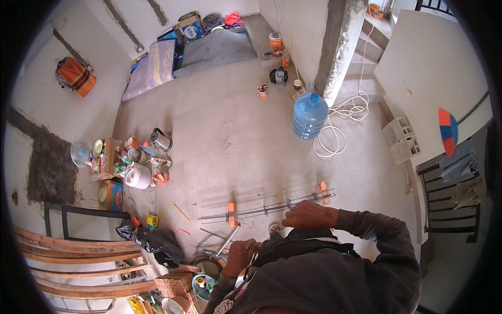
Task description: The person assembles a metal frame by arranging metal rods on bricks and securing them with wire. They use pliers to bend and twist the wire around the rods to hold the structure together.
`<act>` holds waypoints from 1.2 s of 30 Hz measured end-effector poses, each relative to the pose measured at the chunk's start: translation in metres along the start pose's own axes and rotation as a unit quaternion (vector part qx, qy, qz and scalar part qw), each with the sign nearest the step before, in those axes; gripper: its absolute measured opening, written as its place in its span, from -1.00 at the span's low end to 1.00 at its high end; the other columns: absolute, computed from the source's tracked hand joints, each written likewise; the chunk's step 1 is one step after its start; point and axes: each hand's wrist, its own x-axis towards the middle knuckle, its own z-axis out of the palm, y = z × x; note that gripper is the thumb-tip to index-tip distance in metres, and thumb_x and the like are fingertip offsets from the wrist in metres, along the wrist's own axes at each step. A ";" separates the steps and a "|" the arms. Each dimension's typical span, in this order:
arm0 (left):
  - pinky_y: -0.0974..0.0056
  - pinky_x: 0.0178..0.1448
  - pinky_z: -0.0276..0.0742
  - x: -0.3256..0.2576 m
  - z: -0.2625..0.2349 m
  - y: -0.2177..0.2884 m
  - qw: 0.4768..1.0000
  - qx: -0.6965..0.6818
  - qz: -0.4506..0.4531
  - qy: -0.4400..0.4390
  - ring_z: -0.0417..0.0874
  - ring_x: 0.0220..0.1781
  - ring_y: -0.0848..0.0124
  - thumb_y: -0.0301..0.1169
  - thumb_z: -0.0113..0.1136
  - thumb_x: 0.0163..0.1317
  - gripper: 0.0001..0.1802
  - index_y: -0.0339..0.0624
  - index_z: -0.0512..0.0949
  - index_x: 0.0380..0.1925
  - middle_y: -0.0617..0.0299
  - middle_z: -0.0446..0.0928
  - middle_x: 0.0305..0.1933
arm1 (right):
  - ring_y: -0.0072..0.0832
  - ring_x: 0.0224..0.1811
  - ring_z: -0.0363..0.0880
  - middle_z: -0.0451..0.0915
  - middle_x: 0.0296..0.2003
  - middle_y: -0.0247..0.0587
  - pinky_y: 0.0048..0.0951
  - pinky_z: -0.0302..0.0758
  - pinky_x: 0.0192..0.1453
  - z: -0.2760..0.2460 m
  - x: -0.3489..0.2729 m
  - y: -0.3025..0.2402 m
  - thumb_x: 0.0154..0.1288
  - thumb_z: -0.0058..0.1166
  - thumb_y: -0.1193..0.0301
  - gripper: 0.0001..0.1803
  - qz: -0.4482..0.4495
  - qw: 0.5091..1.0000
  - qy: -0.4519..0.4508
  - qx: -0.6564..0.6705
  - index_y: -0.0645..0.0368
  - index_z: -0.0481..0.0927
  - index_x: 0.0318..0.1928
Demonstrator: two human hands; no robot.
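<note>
We see the right hand (309,214) stretched forward, palm down, fingers closed over the rebar cage (266,209), a long bundle of thin steel rods lying across two orange bricks (231,208) on the concrete floor (230,131). The left hand (240,255) sits lower, fist clenched around a metal rod tool (228,239) angled toward the rods. Beyond, a blue water jug (309,115) stands beside a coiled white hose (334,137). A blue printed carton (191,30) sits by the far wall, a yellow tin (152,220) at left.
</note>
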 end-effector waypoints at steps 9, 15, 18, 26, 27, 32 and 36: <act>0.28 -0.26 0.49 -0.015 -0.025 0.028 0.967 -0.247 -0.059 -0.001 0.65 -0.33 0.45 -0.29 0.08 0.44 -0.71 -0.29 0.68 -0.28 0.19 0.67 -0.42 | -0.33 -0.26 0.62 0.52 -0.35 -0.26 -0.26 0.59 -0.25 -0.002 0.002 0.011 0.14 0.16 0.44 -0.78 -0.015 1.000 0.019 0.020 0.07 0.51 -0.16; 0.42 -0.38 0.26 -0.012 -0.036 0.033 0.949 -0.266 -0.168 0.036 0.32 -0.47 0.63 -0.31 0.06 0.44 -0.72 -0.28 0.66 -0.24 0.42 0.43 -0.54 | -0.35 -0.29 0.59 0.44 -0.41 -0.31 -0.35 0.59 -0.26 -0.007 0.014 0.005 0.13 0.15 0.37 -0.80 -0.078 0.981 0.177 -0.012 0.09 0.46 -0.23; 0.43 -0.44 0.14 -0.016 -0.026 0.017 0.923 -0.332 -0.189 0.042 0.19 -0.53 0.67 -0.32 0.07 0.43 -0.73 -0.28 0.65 -0.28 0.50 0.27 -0.59 | -0.42 -0.32 0.58 0.41 -0.42 -0.33 -0.43 0.57 -0.32 -0.020 0.018 0.000 0.15 0.14 0.36 -0.81 -0.125 0.970 0.180 -0.100 0.08 0.45 -0.25; 0.33 -0.44 0.35 -0.010 -0.025 0.024 0.970 -0.197 -0.133 0.054 0.44 -0.57 0.50 -0.32 0.12 0.42 -0.78 -0.24 0.63 -0.28 0.27 0.46 -0.59 | -0.48 -0.43 0.53 0.39 -0.46 -0.36 -0.44 0.55 -0.43 -0.038 0.027 0.008 0.14 0.16 0.40 -0.85 -0.128 0.960 0.176 -0.179 0.06 0.43 -0.35; 0.28 -0.43 0.39 -0.009 -0.024 0.023 0.983 -0.154 -0.079 0.066 0.50 -0.55 0.40 -0.34 0.13 0.40 -0.82 -0.21 0.63 -0.27 0.21 0.50 -0.58 | -0.48 -0.44 0.54 0.39 -0.46 -0.35 -0.43 0.54 -0.44 -0.041 0.027 0.009 0.14 0.16 0.40 -0.85 -0.126 0.962 0.164 -0.180 0.06 0.42 -0.36; 0.07 -0.36 0.54 -0.009 -0.021 0.022 0.990 0.138 0.008 0.023 0.69 -0.36 0.05 -0.46 0.17 0.28 -0.89 -0.06 0.61 -0.21 0.09 0.66 -0.40 | -0.40 -0.42 0.61 0.47 -0.47 -0.30 -0.36 0.54 -0.44 -0.034 0.027 0.010 0.16 0.15 0.40 -0.88 -0.092 0.980 0.095 -0.147 0.08 0.46 -0.35; 0.06 -0.39 0.53 -0.012 -0.029 0.027 0.986 0.156 0.051 0.028 0.68 -0.40 0.11 -0.51 0.16 0.24 -0.81 -0.01 0.58 -0.16 0.19 0.65 -0.38 | -0.29 -0.42 0.68 0.55 -0.51 -0.19 -0.21 0.54 -0.43 -0.027 0.021 0.006 0.15 0.17 0.41 -0.88 -0.027 0.997 0.015 -0.078 0.12 0.51 -0.32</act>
